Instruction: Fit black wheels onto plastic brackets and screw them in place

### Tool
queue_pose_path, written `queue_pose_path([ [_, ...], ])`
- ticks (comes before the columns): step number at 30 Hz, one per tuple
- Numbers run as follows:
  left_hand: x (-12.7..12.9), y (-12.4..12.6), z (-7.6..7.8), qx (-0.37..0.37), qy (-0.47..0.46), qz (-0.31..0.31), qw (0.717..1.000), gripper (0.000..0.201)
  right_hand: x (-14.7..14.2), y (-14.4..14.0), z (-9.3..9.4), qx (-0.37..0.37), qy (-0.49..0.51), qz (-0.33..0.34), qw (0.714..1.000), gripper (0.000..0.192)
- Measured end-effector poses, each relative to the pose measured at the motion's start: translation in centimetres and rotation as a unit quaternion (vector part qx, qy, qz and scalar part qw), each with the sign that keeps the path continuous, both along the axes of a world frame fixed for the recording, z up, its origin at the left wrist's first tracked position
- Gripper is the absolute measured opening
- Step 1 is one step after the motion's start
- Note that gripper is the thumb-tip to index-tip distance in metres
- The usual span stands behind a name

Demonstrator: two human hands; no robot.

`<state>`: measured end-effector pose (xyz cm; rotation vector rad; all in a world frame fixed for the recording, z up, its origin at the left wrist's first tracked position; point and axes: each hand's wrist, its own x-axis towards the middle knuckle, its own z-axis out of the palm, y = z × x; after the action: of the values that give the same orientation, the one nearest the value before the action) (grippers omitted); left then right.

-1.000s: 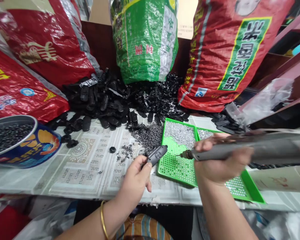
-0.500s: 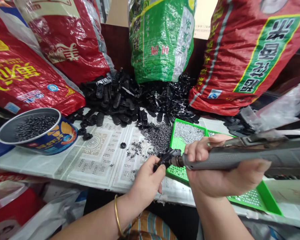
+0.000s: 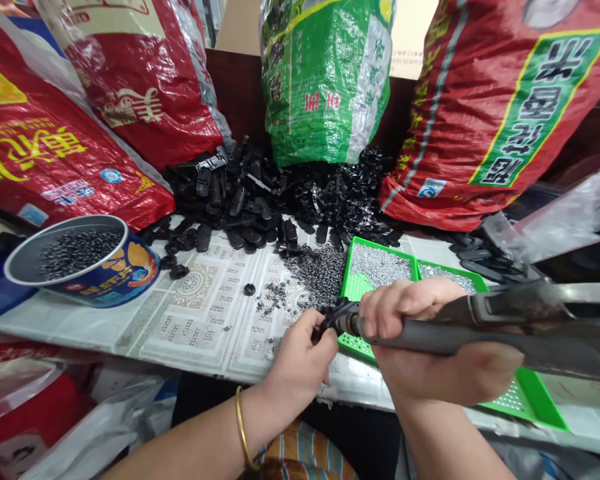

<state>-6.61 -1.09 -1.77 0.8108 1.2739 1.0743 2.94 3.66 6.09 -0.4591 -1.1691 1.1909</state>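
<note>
My left hand (image 3: 300,363) pinches a black plastic part (image 3: 337,313) between thumb and fingers, above the front of the table. My right hand (image 3: 415,373) is wrapped round a grey power screwdriver (image 3: 445,337), which lies nearly level and points left. The screwdriver's tip meets the black part; the exact contact spot is hidden. Under the right hand are green perforated trays (image 3: 550,403), with small silver screws (image 3: 380,263) in the back section. Beside them lies a heap of tiny dark pieces (image 3: 317,273), just behind the left hand.
Black plastic parts (image 3: 250,193) are piled at the back, below a green sack (image 3: 325,87) and red sacks (image 3: 480,120). A blue tub (image 3: 125,273) of small dark pieces stands at left. One round black piece (image 3: 249,289) lies on the patterned tablecloth (image 3: 195,333).
The screwdriver's rear has swung lower, and its body has turned slightly in my right hand. The black part has tilted a little in my left hand. The view has shifted slightly.
</note>
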Motion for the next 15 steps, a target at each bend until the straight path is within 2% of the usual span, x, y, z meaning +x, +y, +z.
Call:
queue_pose_path([
  [5, 0.1, 0.0, 0.2, -0.01, 0.008, -0.007, 1.0, 0.011, 0.1, -0.2, -0.4, 0.015, -0.005, 0.01, 1.0, 0.039],
  [10, 0.8, 0.3, -0.3, -0.013, 0.008, -0.02, 1.0, 0.013, -0.2, -0.6, -1.5, 0.036, -0.006, -0.01, 0.999, 0.038],
  [13, 0.4, 0.9, 0.3, -0.009, 0.034, -0.055, 0.998, 0.016, 0.7, -1.1, -0.7, 0.035, -0.015, -0.029, 0.999, 0.04],
  [15, -1.2, 1.3, 1.6, 0.002, 0.073, -0.055, 0.996, 0.014, 2.3, -1.4, 0.6, 0.053, -0.015, -0.065, 0.996, 0.043],
])
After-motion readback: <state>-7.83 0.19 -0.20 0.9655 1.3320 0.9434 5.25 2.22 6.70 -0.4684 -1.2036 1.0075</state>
